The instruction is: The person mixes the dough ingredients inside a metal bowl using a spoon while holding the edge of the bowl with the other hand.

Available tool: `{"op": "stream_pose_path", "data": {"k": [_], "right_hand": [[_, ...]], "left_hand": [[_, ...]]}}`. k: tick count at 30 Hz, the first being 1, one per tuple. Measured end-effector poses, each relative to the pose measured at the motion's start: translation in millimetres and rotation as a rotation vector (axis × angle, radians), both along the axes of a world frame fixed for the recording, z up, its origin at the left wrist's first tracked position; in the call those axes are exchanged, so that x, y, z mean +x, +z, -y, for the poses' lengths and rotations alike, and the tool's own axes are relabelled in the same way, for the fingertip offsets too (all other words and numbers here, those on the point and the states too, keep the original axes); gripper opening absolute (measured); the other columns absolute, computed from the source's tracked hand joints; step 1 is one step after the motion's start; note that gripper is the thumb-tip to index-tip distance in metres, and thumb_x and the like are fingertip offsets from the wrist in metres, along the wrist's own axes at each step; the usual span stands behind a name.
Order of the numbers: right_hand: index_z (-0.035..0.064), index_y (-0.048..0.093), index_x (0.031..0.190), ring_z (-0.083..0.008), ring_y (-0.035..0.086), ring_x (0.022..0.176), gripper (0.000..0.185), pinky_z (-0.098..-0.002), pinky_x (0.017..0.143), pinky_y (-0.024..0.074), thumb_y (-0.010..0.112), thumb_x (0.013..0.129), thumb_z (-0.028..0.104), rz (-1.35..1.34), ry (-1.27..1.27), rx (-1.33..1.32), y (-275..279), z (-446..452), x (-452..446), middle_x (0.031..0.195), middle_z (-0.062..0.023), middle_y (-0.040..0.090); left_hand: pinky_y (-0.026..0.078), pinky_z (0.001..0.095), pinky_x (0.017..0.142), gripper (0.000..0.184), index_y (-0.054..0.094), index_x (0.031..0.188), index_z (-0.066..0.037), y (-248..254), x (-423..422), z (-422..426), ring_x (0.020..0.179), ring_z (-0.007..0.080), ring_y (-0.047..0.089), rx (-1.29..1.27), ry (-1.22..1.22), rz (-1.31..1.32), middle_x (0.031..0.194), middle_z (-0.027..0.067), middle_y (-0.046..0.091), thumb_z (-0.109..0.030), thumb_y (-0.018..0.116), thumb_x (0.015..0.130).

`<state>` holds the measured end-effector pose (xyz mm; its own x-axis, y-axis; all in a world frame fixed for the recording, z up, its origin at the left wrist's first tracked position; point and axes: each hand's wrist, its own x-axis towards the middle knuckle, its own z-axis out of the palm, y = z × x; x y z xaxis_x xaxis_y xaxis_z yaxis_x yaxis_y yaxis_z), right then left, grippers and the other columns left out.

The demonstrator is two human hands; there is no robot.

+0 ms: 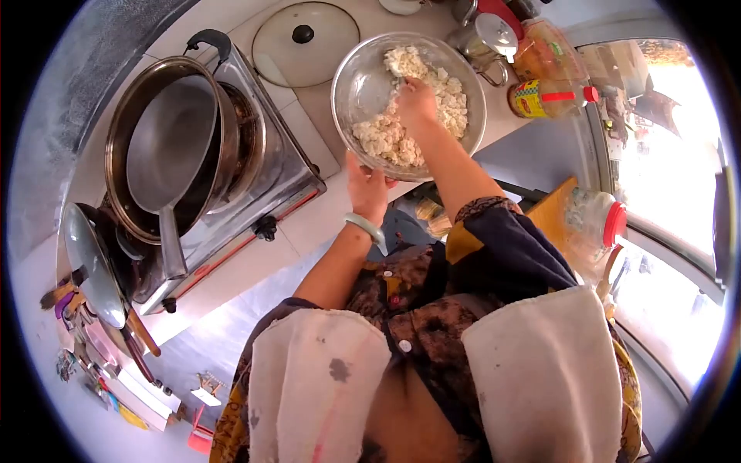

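Note:
A wide metal bowl (349, 85) stands on the counter at the upper middle, with lumpy, pale dough (450, 96) spread round its inside. My right hand (417, 102) reaches into the bowl among the lumps, its fingers bent down and partly hidden, so what they hold cannot be made out. At the bowl's near rim is my left hand (367, 187), with the fingers gripping the edge and a pale bangle (366, 225) on the wrist.
Left of the bowl, a gas stove (231, 220) carries a large pan (116, 154) with a grey frying pan (171, 139) inside. A glass lid (282, 46) lies behind. To the right are a metal pot (482, 42), an oil bottle (544, 98) and a red-lidded jar (590, 220).

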<state>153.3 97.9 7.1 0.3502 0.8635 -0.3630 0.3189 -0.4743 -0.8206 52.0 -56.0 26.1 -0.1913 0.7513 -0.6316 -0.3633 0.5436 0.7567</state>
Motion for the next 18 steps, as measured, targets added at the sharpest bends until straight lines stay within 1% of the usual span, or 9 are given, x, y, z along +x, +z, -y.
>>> {"op": "stream_pose_path", "data": {"k": [3,4,6,7,9,10,13,15,18], "right_hand": [[0.0019,0.057,0.117,-0.0161,0.059,0.065,0.029,-0.0272,0.054,0.0461,0.056,0.090,0.012,-0.409,-0.178,-0.034,5.6,0.8,34.1,0.082,-0.0118,0.065],[0.0028,0.058,0.115,-0.0145,0.057,0.062,0.027,-0.0260,0.050,0.0428,0.055,0.091,0.013,-0.467,-0.205,-0.065,11.8,3.5,46.6,0.080,-0.0106,0.063],[0.0045,0.059,0.112,-0.0113,0.052,0.057,0.022,-0.0236,0.043,0.0360,0.054,0.092,0.015,-0.583,-0.264,-0.134,24.5,11.0,66.4,0.077,-0.0082,0.061],[0.0048,0.059,0.111,-0.0111,0.052,0.057,0.021,-0.0230,0.041,0.0343,0.053,0.093,0.016,-0.559,-0.269,-0.125,26.0,10.5,65.5,0.077,-0.0080,0.060],[0.0054,0.059,0.109,-0.0105,0.050,0.055,0.020,-0.0217,0.038,0.0308,0.053,0.094,0.016,-0.516,-0.281,-0.104,31.2,7.1,61.0,0.076,-0.0076,0.059],[0.0067,0.058,0.110,-0.0106,0.049,0.055,0.019,-0.0216,0.039,0.0317,0.053,0.093,0.015,-0.518,-0.262,-0.102,34.0,4.4,50.9,0.076,-0.0074,0.058],[0.0086,0.057,0.114,-0.0101,0.047,0.054,0.022,-0.0212,0.039,0.0311,0.053,0.093,0.015,-0.777,-0.337,-0.100,19.4,-1.5,25.3,0.076,-0.0077,0.057],[0.0098,0.057,0.114,-0.0098,0.046,0.054,0.022,-0.0200,0.040,0.0310,0.055,0.093,0.016,-0.904,-0.272,-0.175,8.7,0.2,0.6,0.076,-0.0074,0.056],[0.0101,0.056,0.115,-0.0120,0.047,0.053,0.023,-0.0214,0.041,0.0326,0.057,0.093,0.017,-0.845,-0.163,-0.237,25.8,20.3,-16.0,0.076,-0.0069,0.057]], "left_hand": [[0.058,0.0312,0.062,0.070,0.009,0.149,-0.004,-1.7,2.1,-2.4,0.071,0.0191,0.064,0.046,0.012,0.031,0.096,0.0129,0.058,0.005,0.045,0.090],[0.058,0.0312,0.062,0.070,0.009,0.149,-0.004,-1.1,0.3,-1.9,0.071,0.0190,0.064,0.065,0.023,0.047,0.097,0.0132,0.058,0.005,0.046,0.090],[0.059,0.0317,0.066,0.073,0.003,0.151,-0.009,4.0,-3.7,-1.5,0.076,0.0188,0.063,0.032,-0.023,0.028,0.102,0.0117,0.056,0.003,0.045,0.092],[0.059,0.0319,0.067,0.074,0.001,0.151,-0.012,7.8,-5.6,-2.5,0.078,0.0187,0.062,0.016,-0.049,0.018,0.104,0.0110,0.054,0.003,0.044,0.093],[0.058,0.0319,0.066,0.077,-0.002,0.152,-0.012,13.4,-8.4,-6.3,0.076,0.0178,0.061,0.008,-0.079,-0.022,0.102,0.0110,0.055,0.002,0.045,0.093],[0.058,0.0318,0.065,0.078,-0.003,0.152,-0.013,14.1,-8.6,-6.9,0.075,0.0173,0.061,0.002,-0.096,-0.042,0.101,0.0110,0.056,0.002,0.045,0.093],[0.058,0.0323,0.065,0.080,-0.006,0.152,-0.013,10.3,-4.1,-6.7,0.073,0.0166,0.060,0.016,-0.048,0.030,0.100,0.0110,0.056,0.003,0.045,0.092],[0.058,0.0323,0.065,0.080,-0.006,0.152,-0.013,13.6,-5.2,-10.2,0.072,0.0166,0.060,0.043,-0.064,0.006,0.100,0.0111,0.057,0.003,0.045,0.092],[0.057,0.0321,0.063,0.080,-0.006,0.152,-0.014,9.3,-4.8,-6.0,0.071,0.0168,0.061,0.039,-0.082,-0.016,0.100,0.0116,0.057,0.003,0.045,0.093]]}}
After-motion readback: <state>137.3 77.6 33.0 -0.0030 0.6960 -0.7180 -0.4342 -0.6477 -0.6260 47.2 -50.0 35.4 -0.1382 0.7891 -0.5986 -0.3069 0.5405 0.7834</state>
